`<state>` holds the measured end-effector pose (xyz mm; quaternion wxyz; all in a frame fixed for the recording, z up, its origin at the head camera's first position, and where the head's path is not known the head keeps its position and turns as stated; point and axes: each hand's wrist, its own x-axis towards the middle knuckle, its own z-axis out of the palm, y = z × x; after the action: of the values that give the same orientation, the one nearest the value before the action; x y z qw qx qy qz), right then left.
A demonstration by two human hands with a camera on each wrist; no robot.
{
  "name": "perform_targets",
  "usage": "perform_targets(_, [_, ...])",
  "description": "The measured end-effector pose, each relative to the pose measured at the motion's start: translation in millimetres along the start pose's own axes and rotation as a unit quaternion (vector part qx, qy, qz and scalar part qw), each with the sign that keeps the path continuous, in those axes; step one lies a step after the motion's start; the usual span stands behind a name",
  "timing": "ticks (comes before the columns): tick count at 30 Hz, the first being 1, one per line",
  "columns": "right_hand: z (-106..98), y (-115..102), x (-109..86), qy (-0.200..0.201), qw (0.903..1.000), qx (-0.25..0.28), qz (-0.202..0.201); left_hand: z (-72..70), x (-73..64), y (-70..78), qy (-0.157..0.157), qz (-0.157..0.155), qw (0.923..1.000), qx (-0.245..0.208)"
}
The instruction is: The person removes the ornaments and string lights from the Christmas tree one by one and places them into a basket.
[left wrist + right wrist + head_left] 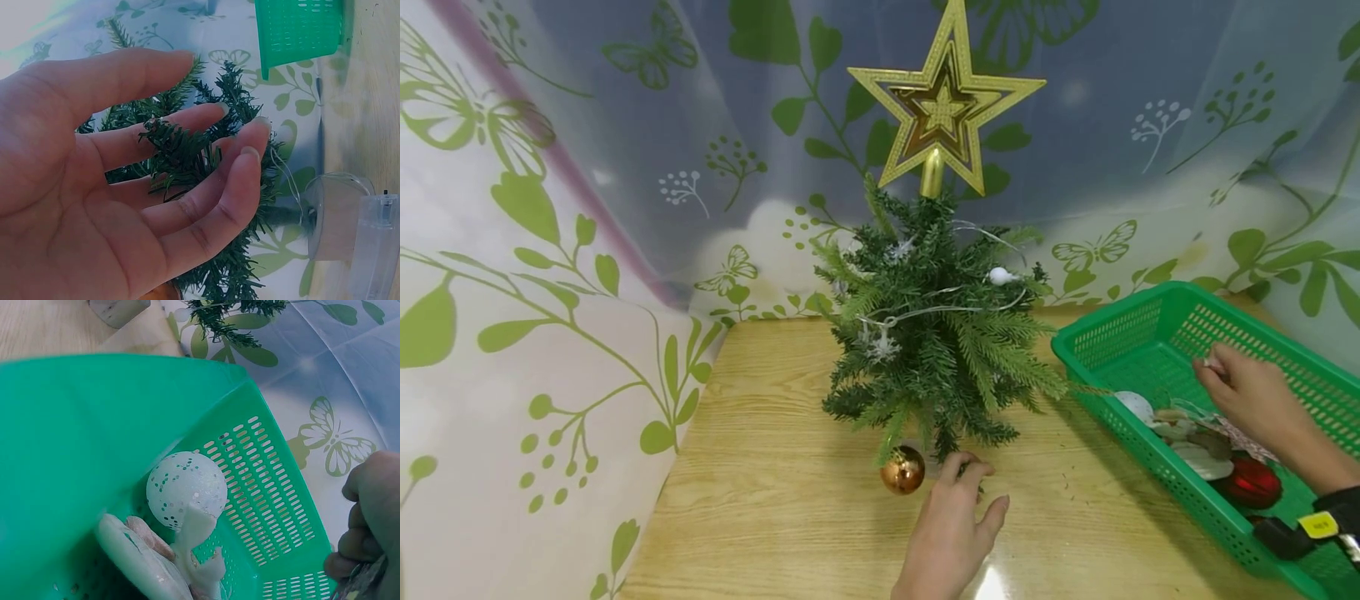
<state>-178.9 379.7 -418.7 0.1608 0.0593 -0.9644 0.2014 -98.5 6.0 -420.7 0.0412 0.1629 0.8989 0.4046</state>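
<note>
A small green Christmas tree (925, 333) carries a gold star (942, 108) on top and a shiny copper-gold ball (902, 470) hanging low in front. My left hand (947, 521) is at the lowest front branches, just right of that ball. In the left wrist view a branch tip (178, 150) lies against its loosely bent fingers, with the thumb apart. Above the green basket (1138, 454) is my right hand (1262, 400), fingers curled. It holds a glittery ornament (362, 582), mostly hidden by the hand; I cannot tell its kind.
Inside the basket lie a white speckled ball (187, 489), a red ball (1251, 482) and several pale ornaments (1198, 458). Wire lights (940, 310) with snowflakes circle the tree. A clear plastic box (375, 250) stands by the tree's base (337, 215). Patterned curtain (550, 292) hangs behind the wooden table (760, 500).
</note>
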Motion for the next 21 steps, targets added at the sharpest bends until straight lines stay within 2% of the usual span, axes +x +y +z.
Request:
perform_targets(6, [3.4,4.7,-2.8,-0.046,0.9989,0.001,0.007,-0.2,-0.2,-0.9,0.006,0.015,0.9998,0.007])
perform_targets(11, [6.1,8.3,-0.9,-0.056,0.9984,-0.007,-0.003,1.0,0.8,-3.0,0.005,0.038,0.9992,0.013])
perform_targets(14, [5.9,9.2,-1.7,-0.102,0.9946,0.002,0.016,0.9,0.7,-3.7,-0.003,0.039,0.9991,0.019])
perform_targets(18, [5.9,8.6,-2.6,-0.181,0.9822,0.022,0.044,-2.5,-2.4,-1.6,-0.009,0.034,0.9991,0.026])
perform_targets(21, [6.4,8.7,-1.5,-0.213,0.9757,0.02,0.048,-7.2,-7.0,1.1,-0.006,0.026,0.9994,0.025])
